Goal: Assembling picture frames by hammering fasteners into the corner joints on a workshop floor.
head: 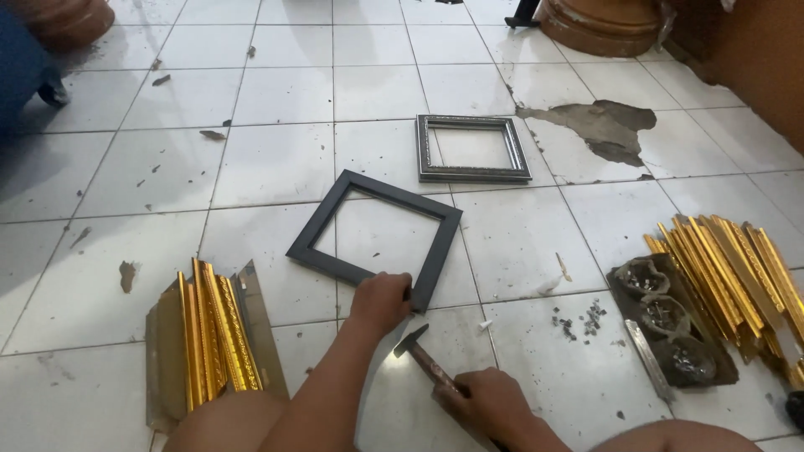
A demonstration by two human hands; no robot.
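White floor tiles (276, 163), chipped and stained, fill the view as we look down from head height, with one patch of broken tile (599, 125) toward the upper right. Our left hand (381, 301) is closed over the near corner of a plain black picture frame (375, 238), which lies flat on the floor, turned like a diamond. Our right hand (490, 402) is wrapped around the handle of a small hammer (425, 358), whose metal head hangs just beside that same corner, close to the left hand. Beyond the black frame, apart from it, lies a silver ornate frame (473, 148), square to the tiles. To our left, a bundle of gold moulding strips (213, 335) rests on a sheet of brown cardboard. To our right lies a second, larger pile of gold moulding (733, 272), and beside it a dark tray (670, 326) holding small bags of metal fasteners. A few loose nails (578, 320) are scattered on the tile between the tray and the hammer.
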